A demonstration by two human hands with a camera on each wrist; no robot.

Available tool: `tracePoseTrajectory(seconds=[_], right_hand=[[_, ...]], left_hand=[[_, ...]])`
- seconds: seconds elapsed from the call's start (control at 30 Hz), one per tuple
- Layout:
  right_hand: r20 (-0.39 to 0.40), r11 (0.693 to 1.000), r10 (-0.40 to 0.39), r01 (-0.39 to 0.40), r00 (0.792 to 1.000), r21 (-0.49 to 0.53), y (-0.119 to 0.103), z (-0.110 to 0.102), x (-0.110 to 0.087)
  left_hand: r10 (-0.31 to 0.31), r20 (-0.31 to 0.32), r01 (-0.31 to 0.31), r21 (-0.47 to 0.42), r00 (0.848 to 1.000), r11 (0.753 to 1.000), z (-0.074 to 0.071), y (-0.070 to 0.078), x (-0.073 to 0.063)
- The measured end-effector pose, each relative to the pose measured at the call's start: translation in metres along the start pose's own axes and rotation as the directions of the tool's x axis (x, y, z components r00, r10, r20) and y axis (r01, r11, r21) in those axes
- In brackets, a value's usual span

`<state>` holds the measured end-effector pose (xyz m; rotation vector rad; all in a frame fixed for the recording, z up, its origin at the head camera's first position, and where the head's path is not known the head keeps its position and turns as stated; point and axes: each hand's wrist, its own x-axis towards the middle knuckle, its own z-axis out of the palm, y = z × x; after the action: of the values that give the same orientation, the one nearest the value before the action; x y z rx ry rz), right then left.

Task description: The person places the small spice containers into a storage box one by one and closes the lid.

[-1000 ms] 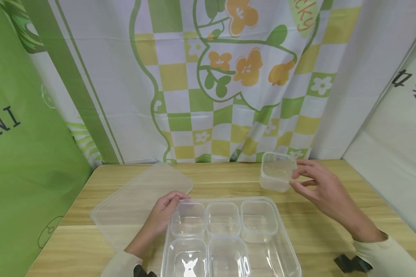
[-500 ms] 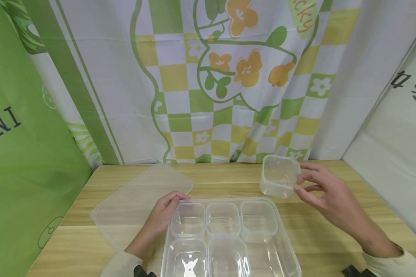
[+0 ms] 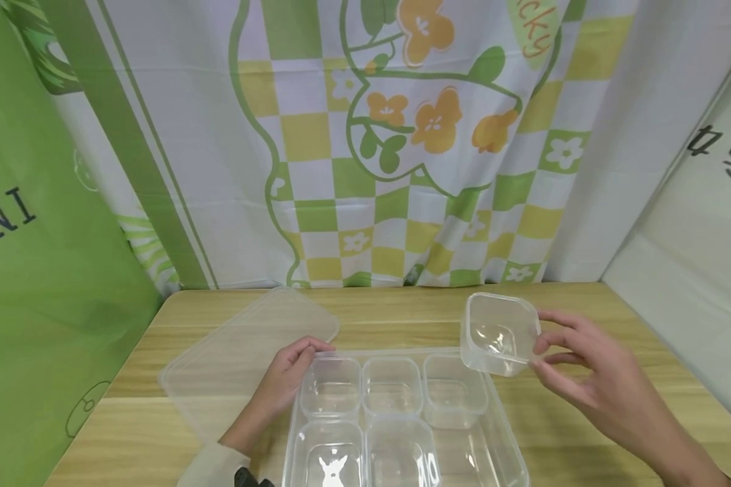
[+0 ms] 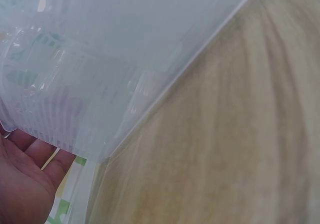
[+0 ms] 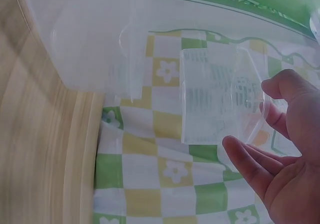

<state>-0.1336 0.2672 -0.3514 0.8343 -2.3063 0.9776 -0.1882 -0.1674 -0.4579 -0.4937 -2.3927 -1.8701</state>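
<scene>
My right hand (image 3: 591,365) pinches the near-right rim of a small clear square plastic container (image 3: 499,331). The container is raised and slightly tilted above the back right corner of a large clear plastic box (image 3: 512,433). In the right wrist view, the thumb and fingers meet the container (image 5: 205,104) at its rim. Several similar small containers (image 3: 392,389) sit inside the box in two rows; bare floor shows at its near right. My left hand (image 3: 286,372) holds the box's back left corner, and in the left wrist view its fingers (image 4: 60,166) lie behind the wall.
A flat translucent lid (image 3: 237,358) lies on the wooden table (image 3: 396,311), left of the box and partly behind the left forearm. A patterned curtain (image 3: 365,169) hangs along the table's back edge. Green cloth (image 3: 49,270) is at the left, white cloth (image 3: 694,270) at the right.
My right hand has carried the small container from the back of the table toward me and slightly right, up to the box's back right corner. The left hand stays in place.
</scene>
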Motion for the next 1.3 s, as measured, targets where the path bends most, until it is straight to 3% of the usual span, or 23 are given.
tracePoseTrajectory(seconds=[0.27,0.5,0.77,1.07,1.3], right_hand=[[0.036,1.000,-0.021,0.021,0.999,-0.004,-0.014,0.002,-0.013],[0.056,0.995,-0.097,0.097,0.994,-0.009,-0.020,0.006,-0.020],[0.081,0.994,-0.111,0.112,0.990,-0.007,-0.024,0.009,-0.033],[0.021,0.971,-0.237,0.236,0.971,0.044,-0.021,0.019,-0.043],[0.030,0.987,-0.152,0.150,0.988,0.061,-0.033,0.023,-0.054]], left_hand=[[0.008,-0.011,-0.008,-0.014,1.000,1.000,0.000,0.000,0.000],[0.008,-0.010,-0.008,-0.017,1.000,1.000,0.000,-0.001,0.000],[0.004,-0.015,-0.004,-0.019,1.000,1.000,0.001,0.000,0.001],[0.007,-0.019,-0.008,-0.013,1.000,1.000,0.001,-0.001,0.000],[0.018,-0.012,-0.018,-0.021,1.000,1.000,0.001,-0.002,0.000]])
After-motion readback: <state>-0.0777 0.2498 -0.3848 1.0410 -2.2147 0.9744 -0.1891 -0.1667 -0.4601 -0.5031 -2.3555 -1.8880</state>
